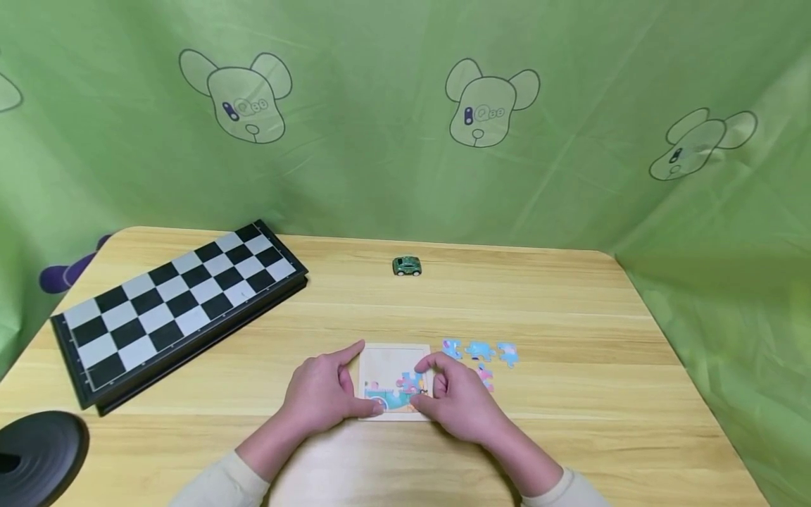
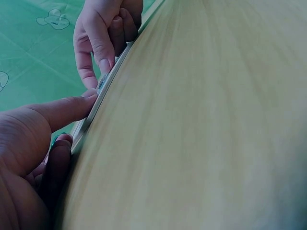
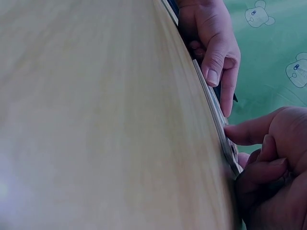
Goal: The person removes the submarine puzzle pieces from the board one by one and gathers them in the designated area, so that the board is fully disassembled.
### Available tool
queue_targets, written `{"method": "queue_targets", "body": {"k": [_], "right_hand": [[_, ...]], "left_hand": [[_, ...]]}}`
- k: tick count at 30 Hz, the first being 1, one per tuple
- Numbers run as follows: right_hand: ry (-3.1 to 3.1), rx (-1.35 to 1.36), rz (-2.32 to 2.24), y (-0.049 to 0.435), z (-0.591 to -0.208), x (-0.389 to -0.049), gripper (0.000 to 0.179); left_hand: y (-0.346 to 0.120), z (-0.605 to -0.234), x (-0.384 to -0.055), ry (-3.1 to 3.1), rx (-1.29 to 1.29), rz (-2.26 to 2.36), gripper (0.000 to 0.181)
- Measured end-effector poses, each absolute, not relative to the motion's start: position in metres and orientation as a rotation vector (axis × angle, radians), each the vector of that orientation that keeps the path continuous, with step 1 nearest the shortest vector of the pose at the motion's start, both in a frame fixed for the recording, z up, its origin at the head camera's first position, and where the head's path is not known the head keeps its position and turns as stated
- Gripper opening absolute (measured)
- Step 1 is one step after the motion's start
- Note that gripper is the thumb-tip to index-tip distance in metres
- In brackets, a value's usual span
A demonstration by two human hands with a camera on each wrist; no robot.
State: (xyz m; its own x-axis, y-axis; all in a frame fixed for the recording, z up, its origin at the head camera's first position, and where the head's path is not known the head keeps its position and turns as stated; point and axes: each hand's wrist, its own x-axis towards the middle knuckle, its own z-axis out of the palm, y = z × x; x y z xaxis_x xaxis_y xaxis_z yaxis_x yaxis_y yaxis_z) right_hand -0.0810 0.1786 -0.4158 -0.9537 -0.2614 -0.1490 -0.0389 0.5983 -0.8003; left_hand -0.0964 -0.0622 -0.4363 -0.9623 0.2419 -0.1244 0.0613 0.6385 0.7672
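A pale square puzzle board (image 1: 388,360) lies flat at the table's near middle, with several coloured pieces set along its lower part. My left hand (image 1: 345,380) steadies its left side: the index finger reaches the top-left corner and the thumb lies by the bottom edge. My right hand (image 1: 426,384) is at the board's right side, with index finger and thumb curled round a pink and blue puzzle piece (image 1: 409,382) lying on the board. In the left wrist view the left thumb (image 2: 57,112) presses the board's edge (image 2: 103,91). In the right wrist view the right index finger (image 3: 244,132) touches the board's rim (image 3: 211,100).
Several loose blue and pink pieces (image 1: 479,350) lie just right of the board. A small green toy car (image 1: 407,265) stands farther back. A folded chessboard (image 1: 177,303) lies at the left and a black round base (image 1: 38,458) at the near-left corner. Green cloth hangs all around.
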Motion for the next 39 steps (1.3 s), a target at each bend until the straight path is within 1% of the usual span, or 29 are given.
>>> {"method": "queue_targets", "body": {"k": [7, 11, 17, 33, 39], "right_hand": [[2.573, -0.255, -1.269, 0.180, -0.418, -0.081, 0.030], [2.556, -0.255, -1.297, 0.180, -0.415, -0.078, 0.031], [2.552, -0.267, -1.360, 0.185, -0.401, -0.071, 0.032], [2.581, -0.284, -1.434, 0.238, -0.390, -0.072, 0.030], [2.576, -0.287, -1.454, 0.257, -0.384, -0.072, 0.032]], "left_hand": [[-0.062, -0.436, -0.096, 2.651, 0.248, 1.218, 0.101], [-0.062, -0.437, -0.096, 2.651, 0.249, 1.220, 0.102], [-0.062, -0.437, -0.096, 2.652, 0.259, 1.225, 0.101], [-0.061, -0.437, -0.095, 2.654, 0.245, 1.226, 0.102], [-0.061, -0.438, -0.096, 2.653, 0.249, 1.227, 0.102]]}}
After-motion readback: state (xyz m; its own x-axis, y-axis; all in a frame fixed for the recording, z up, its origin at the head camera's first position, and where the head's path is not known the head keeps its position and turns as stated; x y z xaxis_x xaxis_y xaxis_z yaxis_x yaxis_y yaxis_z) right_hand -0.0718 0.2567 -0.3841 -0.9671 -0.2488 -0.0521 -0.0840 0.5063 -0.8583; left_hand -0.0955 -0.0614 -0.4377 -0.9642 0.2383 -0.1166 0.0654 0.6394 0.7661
